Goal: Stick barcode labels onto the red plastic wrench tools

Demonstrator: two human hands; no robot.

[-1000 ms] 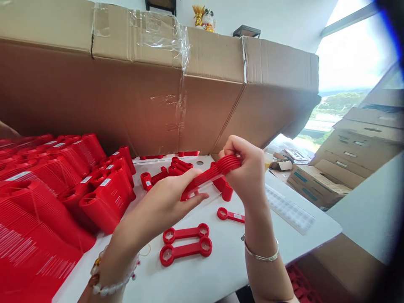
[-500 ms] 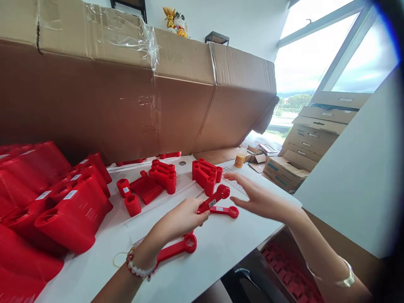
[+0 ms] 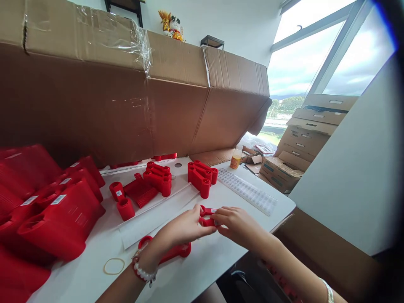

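Observation:
Over the front of the white table, my left hand (image 3: 186,225) grips one end of a red plastic link piece (image 3: 206,222) with ring-shaped ends. My right hand (image 3: 238,225) closes its fingers on the right end of that piece, covering much of it. Just behind lies a second red link (image 3: 208,211) with a white label, partly hidden by the fingers. Below my left wrist is another red link piece (image 3: 178,252) on the table, partly covered. A sheet of small white labels (image 3: 246,189) lies beyond my right hand.
Bundled red pieces (image 3: 202,179) stand behind my hands, with another bundle (image 3: 159,179) to their left. Large red stacks (image 3: 63,223) fill the left side. A rubber band (image 3: 114,266) lies near the front. A big cardboard box (image 3: 173,118) leans overhead; a jar (image 3: 235,159) stands behind.
My right hand has come down and left from the label sheet onto the red link in my left hand. That link has dropped lower, and the view has shifted slightly.

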